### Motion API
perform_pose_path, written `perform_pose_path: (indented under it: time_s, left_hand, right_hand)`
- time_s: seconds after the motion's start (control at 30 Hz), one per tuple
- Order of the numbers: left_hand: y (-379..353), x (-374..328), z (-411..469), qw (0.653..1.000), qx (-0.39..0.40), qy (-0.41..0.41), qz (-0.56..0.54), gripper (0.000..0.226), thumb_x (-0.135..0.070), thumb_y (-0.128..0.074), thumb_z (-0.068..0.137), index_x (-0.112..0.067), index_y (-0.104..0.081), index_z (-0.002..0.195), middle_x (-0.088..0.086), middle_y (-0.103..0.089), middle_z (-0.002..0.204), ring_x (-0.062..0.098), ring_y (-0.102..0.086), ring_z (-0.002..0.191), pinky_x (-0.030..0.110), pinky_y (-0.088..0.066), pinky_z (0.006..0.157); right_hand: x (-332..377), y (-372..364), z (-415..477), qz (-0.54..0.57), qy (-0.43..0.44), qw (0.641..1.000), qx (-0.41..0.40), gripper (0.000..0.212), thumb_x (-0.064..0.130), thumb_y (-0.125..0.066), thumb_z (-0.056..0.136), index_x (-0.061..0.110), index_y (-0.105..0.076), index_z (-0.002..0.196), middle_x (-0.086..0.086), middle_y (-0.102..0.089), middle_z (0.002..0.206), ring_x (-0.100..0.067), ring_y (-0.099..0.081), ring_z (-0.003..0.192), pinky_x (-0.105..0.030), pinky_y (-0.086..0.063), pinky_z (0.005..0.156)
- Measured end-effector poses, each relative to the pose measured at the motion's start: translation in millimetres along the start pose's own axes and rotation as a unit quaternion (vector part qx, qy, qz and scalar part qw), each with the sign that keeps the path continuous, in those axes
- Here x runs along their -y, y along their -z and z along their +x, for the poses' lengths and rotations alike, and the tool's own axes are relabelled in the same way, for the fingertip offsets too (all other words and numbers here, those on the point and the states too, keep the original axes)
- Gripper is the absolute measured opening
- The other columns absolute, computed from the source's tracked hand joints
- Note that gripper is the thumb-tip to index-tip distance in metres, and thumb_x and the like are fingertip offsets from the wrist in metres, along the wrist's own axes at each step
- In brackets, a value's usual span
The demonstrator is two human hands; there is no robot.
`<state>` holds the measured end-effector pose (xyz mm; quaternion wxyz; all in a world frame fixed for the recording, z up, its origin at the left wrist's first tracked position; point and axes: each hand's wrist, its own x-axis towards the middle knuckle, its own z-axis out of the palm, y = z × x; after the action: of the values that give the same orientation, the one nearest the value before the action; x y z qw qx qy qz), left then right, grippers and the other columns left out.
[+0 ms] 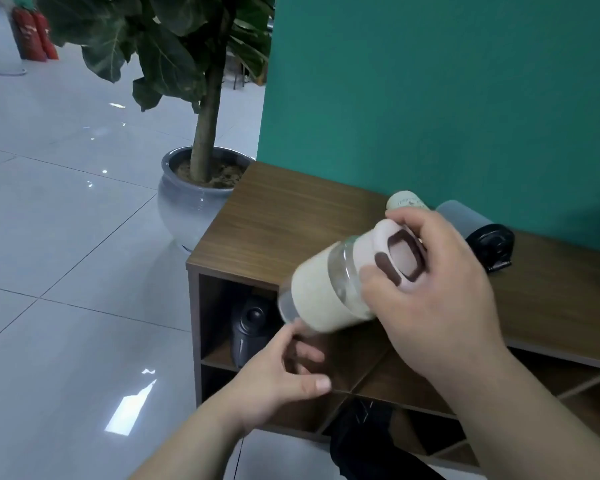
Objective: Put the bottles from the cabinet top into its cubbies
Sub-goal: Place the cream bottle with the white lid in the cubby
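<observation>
My right hand grips the pink lid end of a glass bottle with a cream sleeve, held tilted in front of the wooden cabinet. Just under the bottle's clear base, my left hand has its fingers spread, with a fingertip close to the glass. A grey bottle with a black cap lies on the cabinet top by the wall. A pale cream bottle lies beside it, mostly hidden by my right hand. A dark bottle rests inside the upper left cubby.
A potted tree in a grey ceramic pot stands on the tiled floor just left of the cabinet. A teal wall backs the cabinet. Diagonal dividers form cubbies below the top. My dark trouser leg is at the cabinet's foot.
</observation>
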<state>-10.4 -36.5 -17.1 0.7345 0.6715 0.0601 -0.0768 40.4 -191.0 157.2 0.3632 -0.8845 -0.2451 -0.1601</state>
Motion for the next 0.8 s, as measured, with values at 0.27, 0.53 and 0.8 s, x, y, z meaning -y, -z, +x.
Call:
perform_pose_path:
  time_s: [0.27, 0.53, 0.8]
  left_hand:
    - [-11, 52, 5, 0.984, 0.029, 0.013, 0.173, 0.097, -0.024, -0.098, 0.063, -0.046, -0.046, 0.142, -0.022, -0.068, 0.131, -0.001, -0.063, 0.122, 0.032, -0.051, 0.108]
    - [-19, 121, 53, 0.966, -0.112, 0.060, 0.227, 0.091, -0.050, -0.094, 0.053, -0.053, -0.050, 0.132, -0.021, -0.067, 0.129, 0.003, -0.063, 0.121, 0.039, -0.055, 0.101]
    - [-33, 148, 110, 0.952, -0.217, 0.074, 0.204, 0.072, -0.048, -0.087, 0.056, -0.039, -0.060, 0.122, -0.009, -0.070, 0.119, 0.008, -0.072, 0.104, 0.045, -0.063, 0.085]
  right_hand:
    - [-78, -46, -72, -0.091, 0.046, 0.981, 0.167, 0.083, 0.050, -0.067, 0.062, 0.026, -0.053, 0.140, 0.019, -0.059, 0.118, -0.002, -0.050, 0.109, -0.012, -0.039, 0.094]
    - [-143, -120, -75, 0.065, -0.122, 0.963, 0.230, 0.097, 0.042, -0.089, 0.065, 0.040, -0.040, 0.149, 0.027, -0.046, 0.129, 0.004, -0.047, 0.126, -0.018, -0.041, 0.103]
    - [-181, -160, -44, 0.121, -0.205, 0.948, 0.209, 0.094, 0.025, -0.091, 0.070, 0.034, -0.043, 0.150, 0.013, -0.059, 0.140, -0.006, -0.056, 0.128, -0.021, -0.042, 0.105]
